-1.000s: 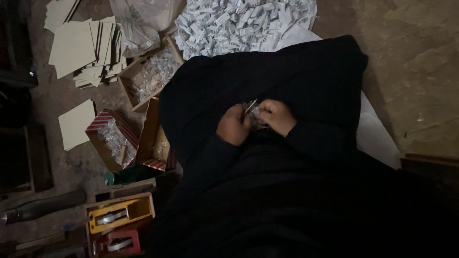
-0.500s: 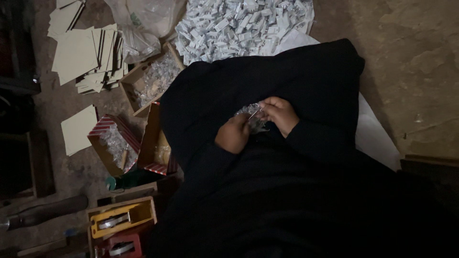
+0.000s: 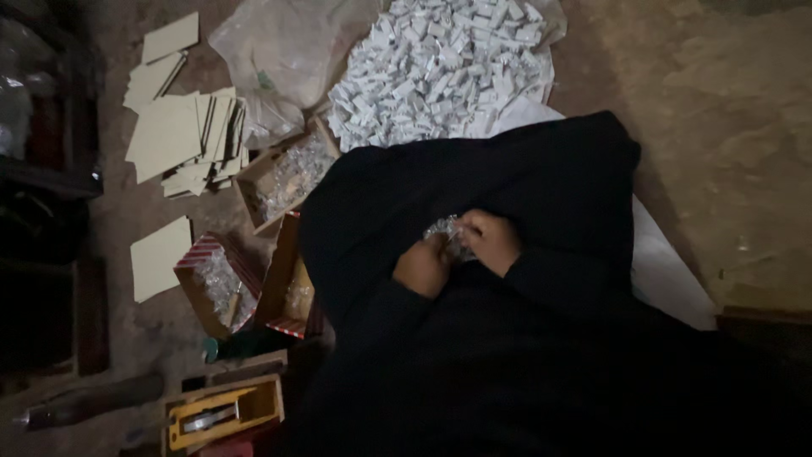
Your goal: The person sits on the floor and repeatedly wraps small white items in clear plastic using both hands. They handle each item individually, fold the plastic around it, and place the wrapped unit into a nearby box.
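Since half a second ago the two hands have drawn closer over the lap, and the shiny bundle between them now sits more to the right hand's side. The left hand (image 3: 423, 267) is curled shut, its fingertips touching the small crinkled clear wrapper (image 3: 446, 230), and the right hand (image 3: 491, 240) closes on the same wrapper from the other side, so both hands pinch it together above the black cloth (image 3: 507, 355) that covers the person's lap. What the wrapper holds is too dim to tell; it may be a small glinting packet. Nearest the camera on the floor, lower left, lies a yellow tool case (image 3: 224, 413) with a metal part inside. Just beyond it stands an open red-striped carton (image 3: 207, 283) filled with shiny wrapped bits, and beside that a brown carton (image 3: 288, 288) stands on its side against the cloth. Farther off, another open cardboard box (image 3: 283, 178) holds more shiny pieces. To its left a stack of flat cardboard sheets (image 3: 182, 135) is spread on the floor, with one sheet (image 3: 158, 256) lying apart nearer the striped carton. At the far edge a crumpled clear plastic bag (image 3: 283, 59) lies beside a large heap of small white paper boxes (image 3: 440, 72) on a plastic sheet.
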